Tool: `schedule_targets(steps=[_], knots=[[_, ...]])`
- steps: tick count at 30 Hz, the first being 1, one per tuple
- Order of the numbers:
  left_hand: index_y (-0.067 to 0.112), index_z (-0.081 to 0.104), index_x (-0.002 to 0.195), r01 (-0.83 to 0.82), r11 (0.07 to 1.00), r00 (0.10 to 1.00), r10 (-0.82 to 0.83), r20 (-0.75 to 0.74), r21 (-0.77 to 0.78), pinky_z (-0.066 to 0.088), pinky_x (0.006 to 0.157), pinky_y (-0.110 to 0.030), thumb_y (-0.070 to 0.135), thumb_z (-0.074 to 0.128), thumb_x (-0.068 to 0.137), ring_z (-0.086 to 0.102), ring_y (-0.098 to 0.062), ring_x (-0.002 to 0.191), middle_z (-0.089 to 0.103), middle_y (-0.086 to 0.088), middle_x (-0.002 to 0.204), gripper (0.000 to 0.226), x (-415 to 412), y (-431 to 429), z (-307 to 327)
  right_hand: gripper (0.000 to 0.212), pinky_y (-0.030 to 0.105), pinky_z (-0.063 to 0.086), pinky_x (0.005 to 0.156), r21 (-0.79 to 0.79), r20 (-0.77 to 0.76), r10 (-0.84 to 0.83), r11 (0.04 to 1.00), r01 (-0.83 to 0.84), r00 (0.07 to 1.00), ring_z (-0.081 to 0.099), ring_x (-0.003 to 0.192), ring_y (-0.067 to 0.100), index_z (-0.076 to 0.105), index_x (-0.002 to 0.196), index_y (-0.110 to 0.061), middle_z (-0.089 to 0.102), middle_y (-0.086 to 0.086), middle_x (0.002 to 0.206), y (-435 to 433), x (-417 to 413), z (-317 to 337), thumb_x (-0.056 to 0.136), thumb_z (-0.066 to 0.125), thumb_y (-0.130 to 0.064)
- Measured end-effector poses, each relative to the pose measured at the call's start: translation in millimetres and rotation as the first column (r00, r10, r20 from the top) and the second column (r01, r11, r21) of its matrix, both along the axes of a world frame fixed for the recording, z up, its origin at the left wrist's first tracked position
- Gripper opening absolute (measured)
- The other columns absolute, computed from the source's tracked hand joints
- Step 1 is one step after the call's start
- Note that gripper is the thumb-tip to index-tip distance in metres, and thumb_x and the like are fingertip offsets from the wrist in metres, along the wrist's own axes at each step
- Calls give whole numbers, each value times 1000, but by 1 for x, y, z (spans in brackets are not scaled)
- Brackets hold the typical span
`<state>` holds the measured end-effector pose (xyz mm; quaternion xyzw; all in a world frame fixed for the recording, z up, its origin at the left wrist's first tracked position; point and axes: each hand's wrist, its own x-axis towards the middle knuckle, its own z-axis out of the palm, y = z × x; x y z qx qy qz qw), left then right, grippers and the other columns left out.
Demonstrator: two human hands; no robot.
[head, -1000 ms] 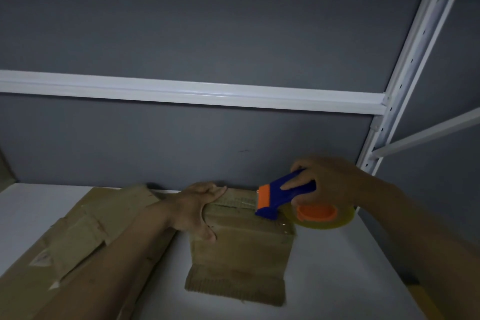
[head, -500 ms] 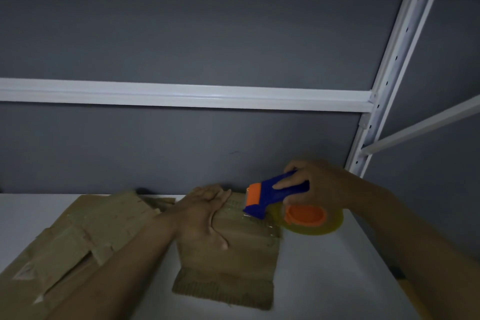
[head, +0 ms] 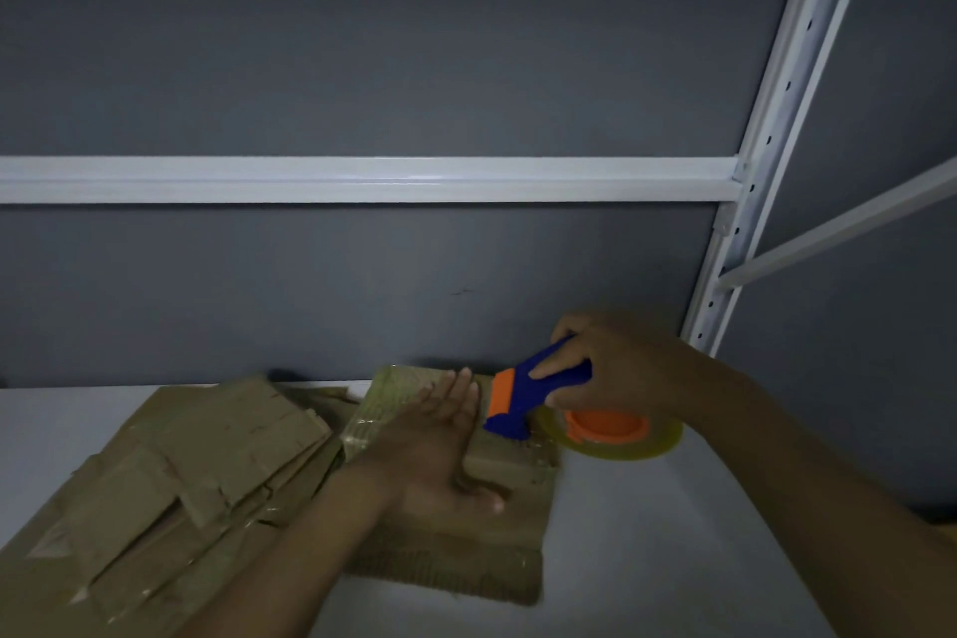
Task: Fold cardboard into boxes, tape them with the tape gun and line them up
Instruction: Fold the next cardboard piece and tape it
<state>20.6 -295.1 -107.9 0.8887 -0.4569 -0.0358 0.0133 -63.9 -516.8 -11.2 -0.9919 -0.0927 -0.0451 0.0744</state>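
The left hand (head: 440,451) lies flat, palm down, fingers straight and pointing far, thumb splayed right (forearm stretched in from the near edge); just beside it, the right hand (head: 616,368) curls round the tape gun (head: 533,394).

low in the middle of the frame a box (head: 497,554) lies on the shelf (head: 647,560), its far end near the wall (head: 362,42). the left hand (head: 440,451) lies flat on it. the tape gun (head: 523,399), held by the right hand (head: 611,373), touches its right side. a pile of flat cardboard (head: 181,471) lies at lower left, just beside the box. a rail (head: 362,179) crosses mid-frame to a post (head: 777,119) at the right.
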Motion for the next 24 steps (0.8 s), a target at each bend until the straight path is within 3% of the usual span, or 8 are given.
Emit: schedule_targets(steps=[2,6,10,14,18,24], knots=[[13,-16,151,7,1000,1000,-7,2,-29,-17,112,-22,93,13,51,-26,-10,141,-31,5,146,132,1,-4,-5,36,22,39,77,-8,-5,-5,1000,5,1000,46,90,4,66,116,-39,51,-9,109,-1,1,1,82,67,-49],[20,-17,150,-3,998,1000,3,0,-68,-16,111,-18,99,2,49,-19,-7,143,-27,8,149,130,15,3,-12,39,13,35,74,25,-42,-15,1000,16,999,46,94,4,64,119,-39,49,-10,112,-5,-1,2,82,67,-50],[24,-21,142,38,998,999,-39,-17,-57,-9,119,-25,102,-3,48,-17,-8,143,-21,7,154,123,21,8,-13,40,10,35,78,54,-87,-50,997,55,995,45,102,4,62,122,-40,47,-12,118,-18,-18,2,84,65,-50],[26,-21,141,73,996,997,-74,-20,-47,-7,119,-27,101,-2,51,-19,-9,142,-22,7,153,119,26,8,-11,36,23,41,86,121,-82,-116,985,126,990,47,104,4,61,119,-46,47,-16,114,-36,-40,-10,83,64,-53],[33,-20,142,84,995,995,-86,-43,-58,-10,117,-22,101,8,53,-19,-4,143,-22,14,153,116,27,6,-5,36,17,38,76,205,-68,-143,967,154,987,47,99,2,59,119,-49,46,-18,109,-35,-47,-24,83,62,-55],[26,16,152,111,960,988,-134,-72,-257,-4,110,-7,98,28,55,4,4,140,8,19,152,121,9,-15,-9,44,26,41,90,212,-76,-169,960,181,983,48,113,10,55,128,-43,49,-11,123,-20,-49,-30,85,62,-52]])
